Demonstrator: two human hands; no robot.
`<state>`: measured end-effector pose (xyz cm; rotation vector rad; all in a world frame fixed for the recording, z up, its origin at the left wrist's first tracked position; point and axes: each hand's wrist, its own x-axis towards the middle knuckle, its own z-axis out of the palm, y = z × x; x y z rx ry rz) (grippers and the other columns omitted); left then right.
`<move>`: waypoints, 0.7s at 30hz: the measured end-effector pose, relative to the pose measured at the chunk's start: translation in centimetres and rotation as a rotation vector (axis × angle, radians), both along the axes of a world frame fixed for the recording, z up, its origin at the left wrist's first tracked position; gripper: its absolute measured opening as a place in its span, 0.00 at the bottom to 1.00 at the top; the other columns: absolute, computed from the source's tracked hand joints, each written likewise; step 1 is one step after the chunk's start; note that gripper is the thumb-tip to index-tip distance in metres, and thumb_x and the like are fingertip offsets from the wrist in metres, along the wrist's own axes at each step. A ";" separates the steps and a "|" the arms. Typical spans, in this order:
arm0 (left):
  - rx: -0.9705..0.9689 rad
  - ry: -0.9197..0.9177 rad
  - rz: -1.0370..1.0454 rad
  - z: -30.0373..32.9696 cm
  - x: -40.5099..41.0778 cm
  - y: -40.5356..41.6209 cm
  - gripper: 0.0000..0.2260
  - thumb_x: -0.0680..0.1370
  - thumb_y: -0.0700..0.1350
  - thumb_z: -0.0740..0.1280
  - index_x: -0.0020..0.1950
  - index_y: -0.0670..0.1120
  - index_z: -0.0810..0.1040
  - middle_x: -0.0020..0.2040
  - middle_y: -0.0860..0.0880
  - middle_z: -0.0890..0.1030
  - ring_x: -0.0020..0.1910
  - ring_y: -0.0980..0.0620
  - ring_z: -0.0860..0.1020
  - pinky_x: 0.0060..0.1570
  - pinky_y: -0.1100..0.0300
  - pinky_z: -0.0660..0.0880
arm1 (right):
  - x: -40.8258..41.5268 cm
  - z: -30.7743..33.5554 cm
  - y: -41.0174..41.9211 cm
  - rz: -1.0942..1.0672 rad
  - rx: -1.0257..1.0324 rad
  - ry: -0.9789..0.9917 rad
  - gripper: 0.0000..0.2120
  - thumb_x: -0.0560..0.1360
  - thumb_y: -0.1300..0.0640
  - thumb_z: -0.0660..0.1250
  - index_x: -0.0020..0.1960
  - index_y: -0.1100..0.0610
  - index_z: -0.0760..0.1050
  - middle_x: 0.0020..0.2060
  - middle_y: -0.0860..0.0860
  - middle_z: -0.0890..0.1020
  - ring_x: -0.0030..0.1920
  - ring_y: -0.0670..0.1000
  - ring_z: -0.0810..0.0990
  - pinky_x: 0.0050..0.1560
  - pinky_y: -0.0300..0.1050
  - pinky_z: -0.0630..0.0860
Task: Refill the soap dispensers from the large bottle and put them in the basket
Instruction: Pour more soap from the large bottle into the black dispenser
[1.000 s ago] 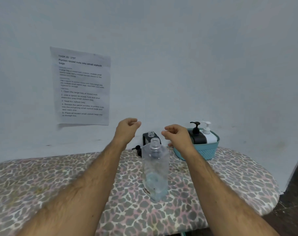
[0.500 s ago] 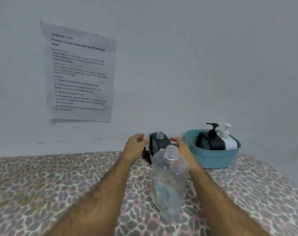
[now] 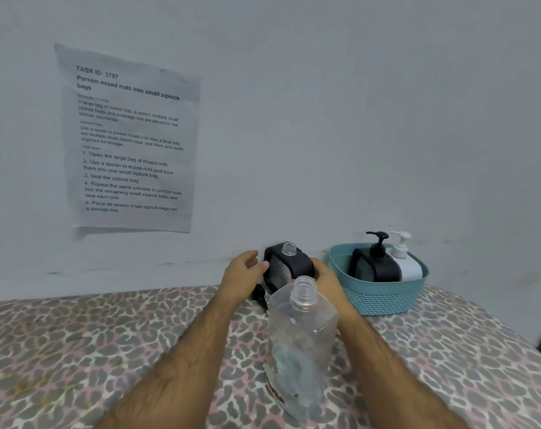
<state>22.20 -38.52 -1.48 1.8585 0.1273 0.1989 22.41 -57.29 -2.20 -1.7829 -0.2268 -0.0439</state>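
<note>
Tablecloth (image 3: 77,351): showing a leopard print in grey, pink and cream. Basket (image 3: 383,297): showing teal with a woven texture. Dispensers: one (image 3: 286,267) showing black with a clear neck, one (image 3: 376,264) black, one (image 3: 410,263) white. Large bottle (image 3: 300,345): showing clear. Wall (image 3: 356,119): showing pale grey-blue. Notice (image 3: 128,140): showing white with black print.
</note>
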 end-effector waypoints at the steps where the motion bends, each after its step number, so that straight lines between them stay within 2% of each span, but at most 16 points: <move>1: -0.003 -0.013 -0.006 0.5 -0.2 0.0 0.26 0.79 0.48 0.70 0.75 0.45 0.69 0.71 0.44 0.73 0.69 0.50 0.73 0.68 0.46 0.72 | -0.3 0.8 -0.3 0.007 0.003 -0.009 0.16 0.69 0.63 0.75 0.52 0.50 0.76 0.46 0.46 0.84 0.44 0.43 0.83 0.42 0.35 0.77; 2: -0.010 -0.026 -0.013 1.1 -0.5 0.0 0.27 0.78 0.47 0.70 0.75 0.45 0.68 0.72 0.44 0.73 0.69 0.50 0.72 0.68 0.46 0.72 | -0.6 1.7 -0.5 0.017 0.018 -0.017 0.17 0.68 0.64 0.75 0.53 0.51 0.76 0.47 0.49 0.84 0.44 0.44 0.82 0.41 0.35 0.78; 4: -0.030 -0.059 -0.024 2.4 -1.2 0.0 0.27 0.78 0.47 0.71 0.76 0.45 0.67 0.72 0.44 0.72 0.70 0.50 0.72 0.68 0.45 0.72 | -1.1 3.5 -0.9 0.039 0.052 -0.042 0.19 0.65 0.63 0.74 0.54 0.53 0.76 0.49 0.55 0.84 0.46 0.49 0.83 0.45 0.43 0.82; 7: -0.046 -0.137 -0.028 4.9 -2.3 0.3 0.27 0.78 0.47 0.71 0.75 0.47 0.68 0.72 0.45 0.73 0.68 0.51 0.73 0.69 0.45 0.71 | -1.9 6.6 -1.1 0.055 0.071 -0.099 0.22 0.63 0.61 0.70 0.56 0.54 0.75 0.50 0.56 0.83 0.50 0.54 0.82 0.52 0.52 0.81; 15: -0.086 -0.312 -0.064 11.9 -7.3 1.4 0.28 0.78 0.47 0.71 0.76 0.48 0.67 0.73 0.46 0.72 0.68 0.51 0.73 0.70 0.45 0.70 | -5.9 14.3 -0.3 0.079 0.069 -0.269 0.21 0.62 0.59 0.68 0.54 0.51 0.74 0.50 0.53 0.82 0.50 0.51 0.81 0.52 0.52 0.80; 18: -0.071 -0.356 -0.082 13.6 -9.4 2.0 0.29 0.78 0.48 0.71 0.77 0.48 0.66 0.74 0.48 0.71 0.71 0.51 0.71 0.70 0.49 0.70 | -7.6 16.3 0.1 0.095 0.068 -0.323 0.20 0.65 0.61 0.68 0.56 0.53 0.74 0.49 0.52 0.81 0.49 0.50 0.81 0.51 0.52 0.80; 21: -0.090 -0.395 -0.114 15.2 -11.2 2.8 0.30 0.77 0.48 0.72 0.77 0.49 0.67 0.73 0.48 0.72 0.71 0.52 0.72 0.70 0.48 0.70 | -9.3 17.9 0.6 0.142 0.065 -0.329 0.21 0.64 0.60 0.67 0.58 0.54 0.74 0.50 0.53 0.81 0.48 0.50 0.81 0.50 0.52 0.80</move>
